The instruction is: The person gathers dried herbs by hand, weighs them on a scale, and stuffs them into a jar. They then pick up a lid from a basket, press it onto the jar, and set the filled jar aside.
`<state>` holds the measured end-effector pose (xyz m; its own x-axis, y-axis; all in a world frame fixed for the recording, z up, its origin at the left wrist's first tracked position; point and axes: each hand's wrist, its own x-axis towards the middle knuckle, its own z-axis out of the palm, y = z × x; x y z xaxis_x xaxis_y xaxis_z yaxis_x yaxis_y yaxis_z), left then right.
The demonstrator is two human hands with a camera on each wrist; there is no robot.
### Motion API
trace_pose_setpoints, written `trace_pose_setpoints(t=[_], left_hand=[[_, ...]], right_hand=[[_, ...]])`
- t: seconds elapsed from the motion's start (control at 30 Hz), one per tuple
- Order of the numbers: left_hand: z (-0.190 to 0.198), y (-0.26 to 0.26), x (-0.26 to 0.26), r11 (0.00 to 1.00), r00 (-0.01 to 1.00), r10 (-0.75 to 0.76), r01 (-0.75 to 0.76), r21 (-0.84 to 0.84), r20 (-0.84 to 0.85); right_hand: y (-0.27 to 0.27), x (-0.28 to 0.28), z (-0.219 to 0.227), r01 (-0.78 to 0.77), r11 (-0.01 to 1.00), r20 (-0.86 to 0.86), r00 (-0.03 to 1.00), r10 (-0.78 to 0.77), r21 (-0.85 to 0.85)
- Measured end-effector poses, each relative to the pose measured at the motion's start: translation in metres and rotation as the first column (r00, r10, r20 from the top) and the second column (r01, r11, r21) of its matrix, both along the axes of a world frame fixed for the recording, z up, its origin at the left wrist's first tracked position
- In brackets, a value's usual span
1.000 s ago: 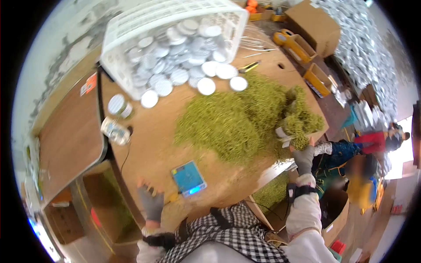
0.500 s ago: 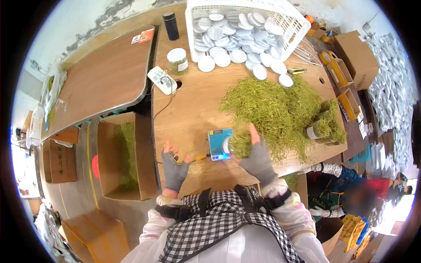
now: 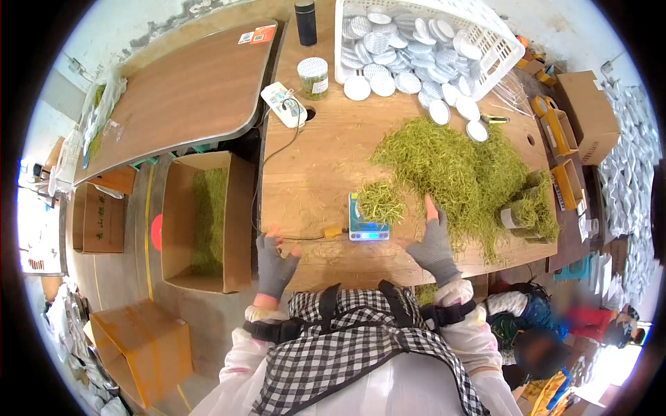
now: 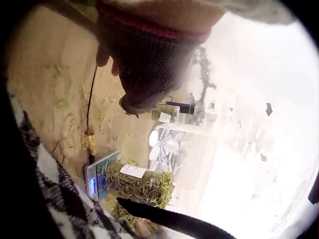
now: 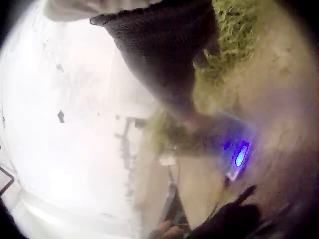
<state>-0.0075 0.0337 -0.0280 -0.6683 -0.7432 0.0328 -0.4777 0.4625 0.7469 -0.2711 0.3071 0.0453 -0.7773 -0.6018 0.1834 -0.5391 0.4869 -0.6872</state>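
A clear jar (image 4: 142,184) with a white label, heaped over its rim with dried green herb strands (image 3: 381,201), stands on a small blue digital scale (image 3: 369,234) whose display glows. Just right of the scale, my right hand (image 3: 431,248) in a grey fingerless glove has its fingers extended, apart from the jar in the head view. My left hand (image 3: 276,265), gloved the same way, hovers by the table's front left with relaxed, spread fingers and nothing in them. To the right of the scale lies a large pile of the herb (image 3: 451,166).
More filled jars (image 3: 517,215) stand at the table's right edge. A white plastic basket (image 3: 499,66) of round lids is at the back. Near it are a lidded jar (image 3: 313,80), a black cylinder (image 3: 305,24) and a power strip (image 3: 283,104). A cable runs to the scale.
My right hand went from the jars at the right edge, carried a filled jar to the scale, and has let go of it there. My left hand stays open near the front left.
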Motion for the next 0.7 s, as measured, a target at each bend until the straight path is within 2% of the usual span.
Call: trace_pose_setpoints(t=[0.03,0.07,0.13,0.17,0.23,0.27,0.33,0.37,0.5,0.57,0.6,0.67,0.7], left_hand=[[0.001,0.001,-0.004,1.0,0.998,-0.025,0.024,0.014,0.049],[0.005,0.002,-0.011,1.0,0.998,-0.027,0.027,0.013,0.051],[0.017,0.008,-0.027,0.991,0.991,-0.134,0.133,-0.009,-0.032],[0.019,0.01,-0.034,0.991,0.99,-0.137,0.137,-0.008,-0.032],[0.023,0.011,-0.046,0.972,0.972,-0.228,0.231,0.053,-0.056],[0.023,0.01,-0.052,0.971,0.972,-0.231,0.234,0.052,-0.052],[0.024,0.008,-0.061,0.936,0.944,-0.328,0.322,-0.141,-0.023],[0.026,0.008,-0.064,0.935,0.944,-0.33,0.325,-0.143,-0.017],[0.032,0.004,-0.07,0.912,0.916,-0.401,0.398,-0.1,-0.013],[0.035,0.003,-0.073,0.909,0.91,-0.414,0.413,-0.059,0.001],[0.038,0.002,-0.076,0.892,0.895,-0.447,0.445,-0.08,-0.01],[0.049,0.001,-0.087,0.875,0.878,-0.478,0.474,-0.097,-0.023],[0.061,0.003,-0.096,0.859,0.861,-0.508,0.505,-0.087,-0.014]], right_hand=[[0.02,-0.006,-0.015,-0.007,0.977,0.139,0.99,-0.023,0.212],[0.031,-0.007,-0.023,-0.043,0.911,0.267,0.961,-0.075,0.411],[0.04,-0.003,-0.014,-0.147,0.82,0.461,0.874,-0.154,0.553],[0.043,-0.001,-0.024,-0.145,0.82,0.461,0.873,-0.157,0.553],[0.047,0.005,-0.053,-0.395,0.707,0.56,0.829,-0.001,0.587],[0.042,0.008,-0.051,-0.395,0.709,0.562,0.827,-0.003,0.584],[0.029,0.014,-0.049,-0.531,0.737,0.663,0.733,0.153,0.418],[0.027,0.022,-0.057,-0.439,0.824,0.579,0.797,0.172,0.359],[0.015,0.01,-0.078,-0.474,0.812,0.61,0.769,0.194,0.34],[0.017,0.006,-0.078,-0.304,0.829,0.331,0.931,0.153,0.47],[0.018,0.005,-0.075,-0.304,0.828,0.332,0.931,0.152,0.471],[0.02,0.001,-0.063,-0.111,0.927,0.402,0.915,-0.046,0.359],[0.018,0.002,-0.05,-0.111,0.925,0.401,0.915,-0.047,0.363]])
